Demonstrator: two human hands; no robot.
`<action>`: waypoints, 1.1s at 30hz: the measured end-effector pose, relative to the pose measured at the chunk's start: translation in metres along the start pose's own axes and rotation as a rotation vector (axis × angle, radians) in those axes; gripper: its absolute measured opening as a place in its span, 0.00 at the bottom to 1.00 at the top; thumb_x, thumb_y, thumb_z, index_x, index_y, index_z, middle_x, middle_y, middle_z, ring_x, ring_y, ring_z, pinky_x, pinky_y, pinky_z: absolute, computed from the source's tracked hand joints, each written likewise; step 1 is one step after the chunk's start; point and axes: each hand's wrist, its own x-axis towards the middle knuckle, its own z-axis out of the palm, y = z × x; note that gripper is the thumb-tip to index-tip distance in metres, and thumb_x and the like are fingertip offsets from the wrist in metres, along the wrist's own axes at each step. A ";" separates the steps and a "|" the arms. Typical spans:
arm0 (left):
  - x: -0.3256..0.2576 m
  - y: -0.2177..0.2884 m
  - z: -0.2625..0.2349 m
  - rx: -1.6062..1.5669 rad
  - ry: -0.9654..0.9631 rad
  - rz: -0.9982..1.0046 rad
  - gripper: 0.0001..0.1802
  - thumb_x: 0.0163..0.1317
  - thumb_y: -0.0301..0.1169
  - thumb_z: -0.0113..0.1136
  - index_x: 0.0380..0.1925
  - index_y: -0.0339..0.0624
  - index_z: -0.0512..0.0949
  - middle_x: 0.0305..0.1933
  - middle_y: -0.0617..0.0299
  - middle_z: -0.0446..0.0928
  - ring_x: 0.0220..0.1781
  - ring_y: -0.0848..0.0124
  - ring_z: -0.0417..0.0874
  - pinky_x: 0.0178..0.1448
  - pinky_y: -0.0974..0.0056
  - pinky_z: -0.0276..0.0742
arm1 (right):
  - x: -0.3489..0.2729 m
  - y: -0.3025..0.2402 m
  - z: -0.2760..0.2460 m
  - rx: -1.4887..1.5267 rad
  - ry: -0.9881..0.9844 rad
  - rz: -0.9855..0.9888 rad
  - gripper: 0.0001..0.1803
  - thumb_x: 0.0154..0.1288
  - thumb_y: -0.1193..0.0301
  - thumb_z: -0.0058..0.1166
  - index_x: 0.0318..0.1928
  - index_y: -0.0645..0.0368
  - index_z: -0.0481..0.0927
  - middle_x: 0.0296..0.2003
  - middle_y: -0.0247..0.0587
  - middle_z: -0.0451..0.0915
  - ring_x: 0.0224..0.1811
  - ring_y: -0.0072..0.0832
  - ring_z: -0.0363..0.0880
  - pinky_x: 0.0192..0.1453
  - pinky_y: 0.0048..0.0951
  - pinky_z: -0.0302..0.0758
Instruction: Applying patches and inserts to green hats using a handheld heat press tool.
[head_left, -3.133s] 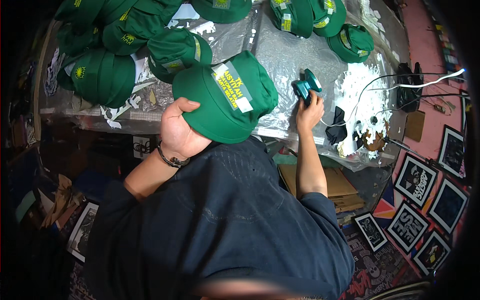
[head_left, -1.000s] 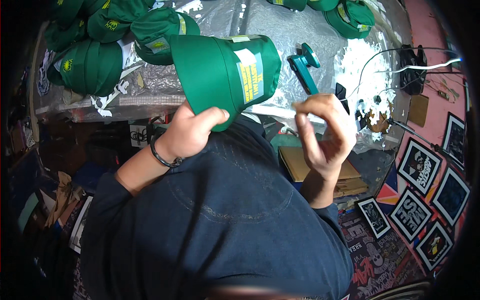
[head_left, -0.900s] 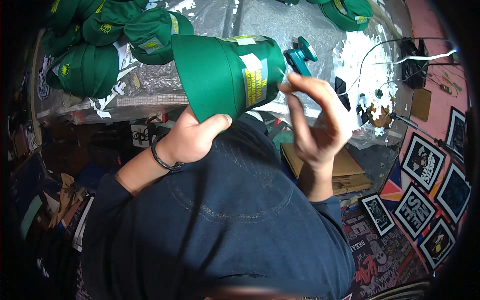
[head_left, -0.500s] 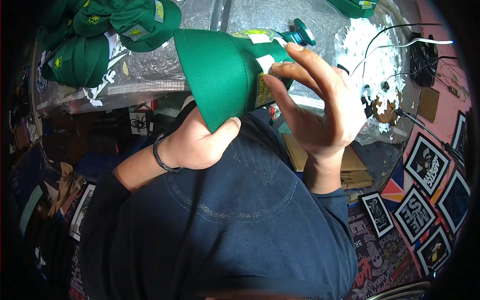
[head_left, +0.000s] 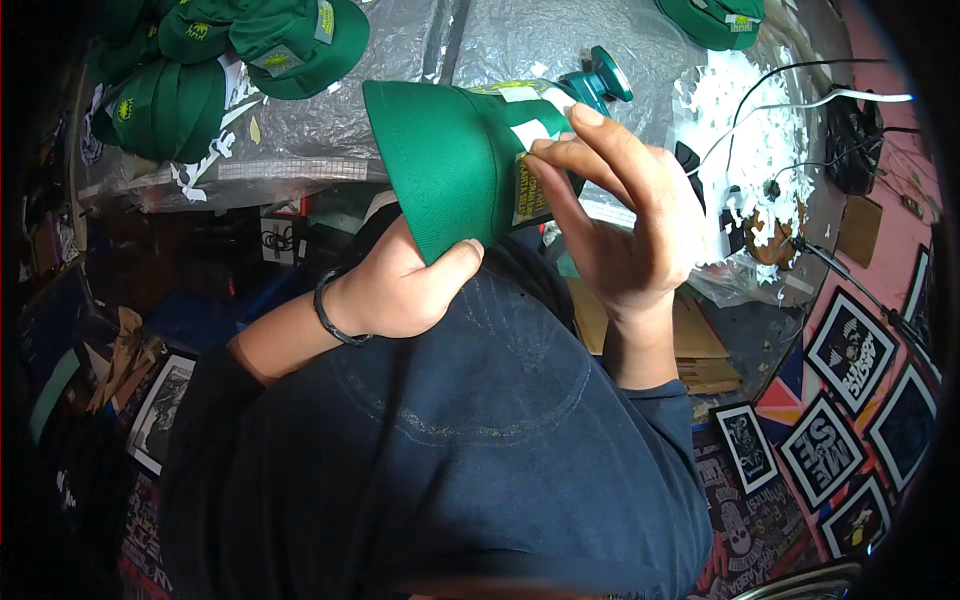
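My left hand [head_left: 405, 285] grips a green cap [head_left: 440, 160] by its brim, thumb on the near side and the other fingers hidden beneath. Yellow embroidery and a grey patch with yellow lettering show on the cap's crown. At the crown, white backing material [head_left: 535, 130] lies against the green cloth. The thumb and middle fingertip of my right hand [head_left: 635, 220] pinch at its edge, while the index finger is raised. Just beyond the cap is a teal object with a round, flat end [head_left: 608, 75]; the cap hides part of it.
Several green caps [head_left: 165, 110] are piled at the far left of the plastic-covered table [head_left: 500, 40]. Another cap [head_left: 715, 20] lies at the far right. White scraps [head_left: 745, 130] heap beside dark and white cables. Framed pictures [head_left: 825, 450] stand at the right, near folded cardboard [head_left: 700, 340].
My right hand has moved slightly left and closer to the cap. The white material at its fingertips has shifted, and the whole view has tilted a little.
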 end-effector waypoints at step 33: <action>0.034 -0.066 -0.037 -0.783 0.206 -0.251 0.33 0.56 0.18 0.45 0.66 0.29 0.61 0.67 0.46 0.68 0.70 0.48 0.68 0.75 0.41 0.61 | -0.338 0.147 -0.070 -0.909 0.183 1.331 0.20 0.58 0.69 0.67 0.48 0.50 0.73 0.33 0.37 0.88 0.33 0.48 0.85 0.38 0.45 0.78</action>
